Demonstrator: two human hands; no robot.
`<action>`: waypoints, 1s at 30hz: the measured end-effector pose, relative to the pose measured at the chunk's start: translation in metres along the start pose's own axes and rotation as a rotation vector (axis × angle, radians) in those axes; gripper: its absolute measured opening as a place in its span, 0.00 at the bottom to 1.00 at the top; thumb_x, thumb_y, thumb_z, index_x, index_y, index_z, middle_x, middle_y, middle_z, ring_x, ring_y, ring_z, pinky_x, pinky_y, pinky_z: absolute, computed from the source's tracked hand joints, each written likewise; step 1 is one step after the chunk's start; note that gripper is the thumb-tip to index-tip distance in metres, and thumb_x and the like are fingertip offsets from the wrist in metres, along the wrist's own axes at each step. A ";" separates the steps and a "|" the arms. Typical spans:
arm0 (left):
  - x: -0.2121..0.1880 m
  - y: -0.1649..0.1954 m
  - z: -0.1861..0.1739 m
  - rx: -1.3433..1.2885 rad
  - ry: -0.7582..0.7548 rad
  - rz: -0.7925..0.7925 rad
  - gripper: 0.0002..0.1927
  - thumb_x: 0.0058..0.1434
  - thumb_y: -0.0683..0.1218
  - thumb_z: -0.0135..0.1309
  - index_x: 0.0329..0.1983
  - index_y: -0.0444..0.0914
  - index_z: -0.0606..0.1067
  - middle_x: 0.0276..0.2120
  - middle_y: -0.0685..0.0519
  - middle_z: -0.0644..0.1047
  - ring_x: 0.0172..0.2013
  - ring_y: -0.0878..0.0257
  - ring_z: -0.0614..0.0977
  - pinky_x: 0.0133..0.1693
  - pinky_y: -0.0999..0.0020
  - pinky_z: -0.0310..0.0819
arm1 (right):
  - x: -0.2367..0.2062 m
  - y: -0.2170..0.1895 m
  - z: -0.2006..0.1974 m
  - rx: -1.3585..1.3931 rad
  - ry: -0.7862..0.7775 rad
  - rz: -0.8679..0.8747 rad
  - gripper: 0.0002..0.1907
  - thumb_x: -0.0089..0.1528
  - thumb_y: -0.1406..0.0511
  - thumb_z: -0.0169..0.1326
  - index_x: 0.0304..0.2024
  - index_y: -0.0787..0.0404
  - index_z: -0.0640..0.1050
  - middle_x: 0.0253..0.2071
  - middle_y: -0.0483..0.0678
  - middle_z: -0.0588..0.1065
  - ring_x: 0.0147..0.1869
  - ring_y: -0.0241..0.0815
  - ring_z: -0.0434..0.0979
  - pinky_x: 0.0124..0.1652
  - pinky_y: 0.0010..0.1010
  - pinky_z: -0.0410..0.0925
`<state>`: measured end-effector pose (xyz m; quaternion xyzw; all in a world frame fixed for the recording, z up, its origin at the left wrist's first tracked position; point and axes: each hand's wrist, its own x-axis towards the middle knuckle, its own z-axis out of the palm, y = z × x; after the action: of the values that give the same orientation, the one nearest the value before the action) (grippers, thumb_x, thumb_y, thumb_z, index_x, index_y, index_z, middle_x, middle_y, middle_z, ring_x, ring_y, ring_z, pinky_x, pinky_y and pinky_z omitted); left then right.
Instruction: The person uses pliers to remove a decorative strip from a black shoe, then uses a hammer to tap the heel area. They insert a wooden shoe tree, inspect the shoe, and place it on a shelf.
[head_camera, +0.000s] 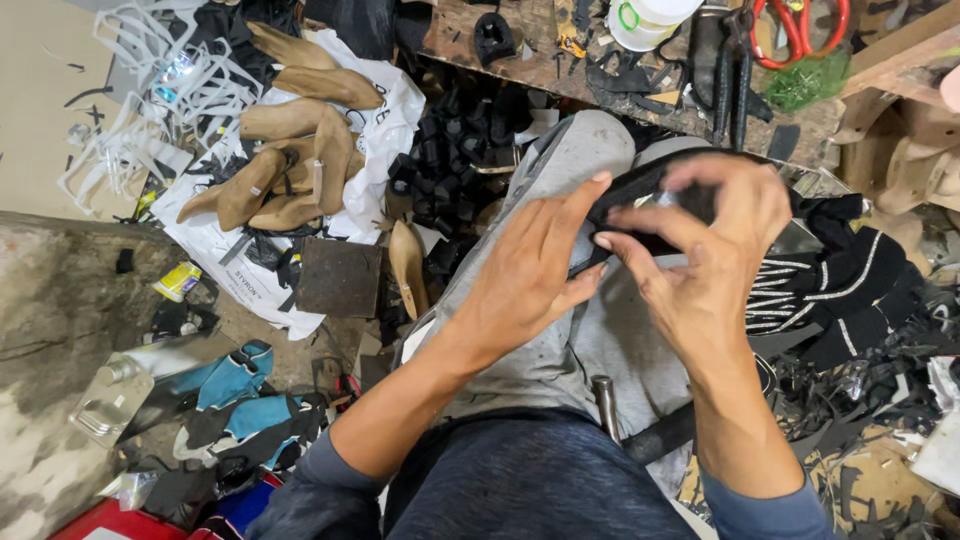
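1. Black leather makes up the upper (640, 195) that both hands work on; it lies over the person's grey-trousered knee (585, 300), near the middle of the view.
2. The left hand (530, 270) lies flat against the knee with fingers spread, its forefinger and thumb pinching the near edge of the upper.
3. The right hand (700, 250) is curled over the upper from the far side, fingers bent down onto it and gripping it; the thumb points toward the left hand's fingertips, almost touching them.
4. A metal stand post (605, 405) shows between the thighs, just below the hands.
5. Wooden lasts (290, 150) lie in a heap on a white sack (385, 130) to the left, well apart from the hands; one more last (407, 265) stands beside the knee.
6. Black heel blocks (450, 150) are piled between the sack and the knee.
7. A black fabric with white stripes (830, 280) lies just right of the right hand.
8. Red-handled scissors (800, 30) and a white tape roll (645, 20) rest on the bench (540, 50) at the top.
9. Blue gloves (235, 385) lie on the floor at lower left.
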<state>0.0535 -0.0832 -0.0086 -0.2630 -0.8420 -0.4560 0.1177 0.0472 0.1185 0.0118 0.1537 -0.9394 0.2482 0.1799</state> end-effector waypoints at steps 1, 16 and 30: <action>0.000 -0.001 0.000 0.005 0.003 0.010 0.39 0.61 0.44 0.63 0.72 0.33 0.58 0.57 0.41 0.72 0.55 0.45 0.74 0.59 0.54 0.69 | -0.001 0.003 0.001 -0.019 0.011 0.013 0.31 0.56 0.49 0.72 0.57 0.54 0.81 0.69 0.54 0.61 0.77 0.53 0.53 0.73 0.48 0.49; 0.009 -0.003 0.030 -0.021 0.140 -0.106 0.26 0.56 0.45 0.66 0.58 0.41 0.74 0.55 0.40 0.74 0.54 0.42 0.78 0.56 0.54 0.74 | -0.026 0.002 0.051 0.891 0.382 0.558 0.70 0.51 0.63 0.73 0.75 0.55 0.32 0.79 0.58 0.35 0.73 0.55 0.62 0.54 0.42 0.70; -0.003 0.023 0.040 -0.206 0.224 -0.189 0.35 0.55 0.40 0.64 0.67 0.39 0.67 0.59 0.42 0.70 0.60 0.46 0.74 0.62 0.56 0.70 | -0.035 0.008 0.060 1.292 0.180 0.721 0.12 0.61 0.74 0.63 0.48 0.68 0.81 0.43 0.47 0.81 0.42 0.33 0.78 0.45 0.25 0.71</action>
<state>0.0702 -0.0409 -0.0161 -0.1409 -0.7935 -0.5753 0.1401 0.0592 0.1008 -0.0543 -0.1099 -0.5803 0.8061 0.0373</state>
